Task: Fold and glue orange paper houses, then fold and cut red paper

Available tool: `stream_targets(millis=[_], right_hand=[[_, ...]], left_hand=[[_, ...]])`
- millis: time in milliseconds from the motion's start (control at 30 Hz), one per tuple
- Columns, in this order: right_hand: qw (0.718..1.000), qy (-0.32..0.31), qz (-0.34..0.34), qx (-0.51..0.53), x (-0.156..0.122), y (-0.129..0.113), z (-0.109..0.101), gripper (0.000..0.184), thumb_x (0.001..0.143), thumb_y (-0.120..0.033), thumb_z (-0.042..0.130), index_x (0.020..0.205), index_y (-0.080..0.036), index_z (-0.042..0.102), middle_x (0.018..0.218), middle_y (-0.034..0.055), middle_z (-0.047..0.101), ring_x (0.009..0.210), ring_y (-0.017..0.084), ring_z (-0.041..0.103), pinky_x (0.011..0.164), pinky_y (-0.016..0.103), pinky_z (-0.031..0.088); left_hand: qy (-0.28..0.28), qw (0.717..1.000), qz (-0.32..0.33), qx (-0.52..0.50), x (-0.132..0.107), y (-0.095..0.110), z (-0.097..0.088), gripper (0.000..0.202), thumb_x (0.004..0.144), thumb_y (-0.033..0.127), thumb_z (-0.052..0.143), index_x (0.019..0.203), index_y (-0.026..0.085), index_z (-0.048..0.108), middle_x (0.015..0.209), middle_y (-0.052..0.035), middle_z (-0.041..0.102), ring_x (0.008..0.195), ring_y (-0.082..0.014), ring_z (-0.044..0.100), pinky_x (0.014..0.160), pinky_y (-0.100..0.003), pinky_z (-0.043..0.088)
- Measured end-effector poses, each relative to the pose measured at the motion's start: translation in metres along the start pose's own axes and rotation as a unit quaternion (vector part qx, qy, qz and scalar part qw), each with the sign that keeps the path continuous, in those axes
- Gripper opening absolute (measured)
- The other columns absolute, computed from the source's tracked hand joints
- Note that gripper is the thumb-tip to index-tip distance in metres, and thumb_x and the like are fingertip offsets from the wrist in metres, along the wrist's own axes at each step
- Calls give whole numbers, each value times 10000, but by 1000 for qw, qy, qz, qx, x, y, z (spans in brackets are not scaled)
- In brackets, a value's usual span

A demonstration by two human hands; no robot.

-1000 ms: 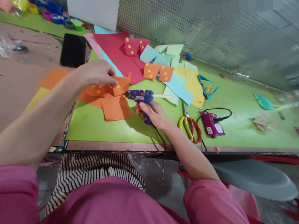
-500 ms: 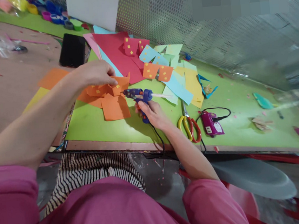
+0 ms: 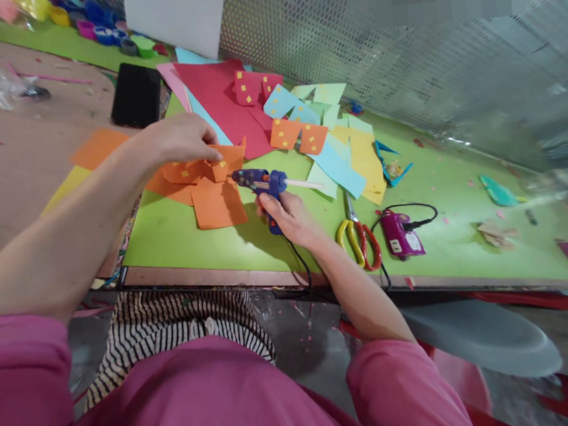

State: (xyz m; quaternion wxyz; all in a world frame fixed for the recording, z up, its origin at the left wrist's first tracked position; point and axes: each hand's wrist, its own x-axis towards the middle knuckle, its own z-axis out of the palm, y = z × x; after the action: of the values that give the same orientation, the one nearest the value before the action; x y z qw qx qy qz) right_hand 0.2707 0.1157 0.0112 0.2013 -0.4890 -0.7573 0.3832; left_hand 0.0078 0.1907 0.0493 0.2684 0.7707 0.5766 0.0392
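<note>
My right hand (image 3: 285, 214) is wrapped round the grip of a blue hot glue gun (image 3: 261, 180), a clear glue stick (image 3: 304, 183) poking out of its back. The gun's nozzle points left, at the edge of a folded orange paper piece (image 3: 228, 159) with yellow squares on it. My left hand (image 3: 195, 138) pinches that paper from above between thumb and fingers. Whether the nozzle touches the paper I cannot tell. Below lies a plain orange paper sheet (image 3: 219, 204). Another dotted orange piece (image 3: 285, 134) lies further right, beside dotted blue (image 3: 280, 101) and red pieces (image 3: 248, 87).
Yellow-and-red-handled scissors (image 3: 357, 236) and a purple box with a black cable (image 3: 402, 234) lie right of the gun. A black phone (image 3: 136, 95) is at the left. Red paper (image 3: 212, 92) lies behind my hands, before a perforated metal screen (image 3: 296, 31). The gun's cord hangs over the table edge.
The glue gun has shifted very slightly left along with the whole view. Both hands keep their hold on the paper and the gun.
</note>
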Motion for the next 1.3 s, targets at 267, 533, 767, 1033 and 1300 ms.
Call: stream_targets(millis=[267, 533, 767, 1033, 1300], right_hand=[[1000, -9, 7, -13, 1, 1, 1, 622, 947, -805, 369, 783, -230, 538, 729, 23, 584, 643, 143, 510, 637, 323, 403], [1000, -11, 17, -15, 0, -3, 0, 639, 916, -837, 379, 796, -228, 529, 740, 27, 613, 639, 144, 515, 638, 322, 407], [999, -6, 20, -25, 0, -3, 0, 625, 923, -832, 364, 778, -239, 496, 721, 18, 600, 630, 140, 506, 629, 322, 393], [999, -10, 17, -30, 0, -3, -1, 606, 935, -817, 371, 771, -244, 478, 700, 8, 581, 617, 132, 481, 626, 326, 380], [1000, -11, 6, -26, 0, -2, -1, 590, 955, -766, 366, 760, -230, 517, 715, 12, 584, 640, 136, 504, 639, 316, 386]], left_hand=[[-1, 1000, -4, 3, -5, 6, -2, 341, 843, 469, 585, 969, 183, 722, 729, -5, 630, 751, -158, 498, 682, -322, 321], [13, 1000, -27, 7, 0, 5, 1, 269, 807, 435, 620, 890, 201, 725, 722, -33, 649, 724, -188, 536, 666, -326, 318], [-4, 1000, -2, 4, -3, 5, -1, 261, 836, 431, 600, 890, 202, 712, 707, -19, 634, 702, -170, 497, 692, -326, 310], [-6, 1000, -13, 9, -3, 6, -2, 284, 834, 423, 600, 932, 182, 714, 764, -29, 649, 712, -163, 526, 661, -313, 322], [2, 999, -36, 9, 0, 6, -1, 324, 788, 435, 616, 963, 202, 757, 733, -40, 667, 753, -212, 593, 684, -324, 343]])
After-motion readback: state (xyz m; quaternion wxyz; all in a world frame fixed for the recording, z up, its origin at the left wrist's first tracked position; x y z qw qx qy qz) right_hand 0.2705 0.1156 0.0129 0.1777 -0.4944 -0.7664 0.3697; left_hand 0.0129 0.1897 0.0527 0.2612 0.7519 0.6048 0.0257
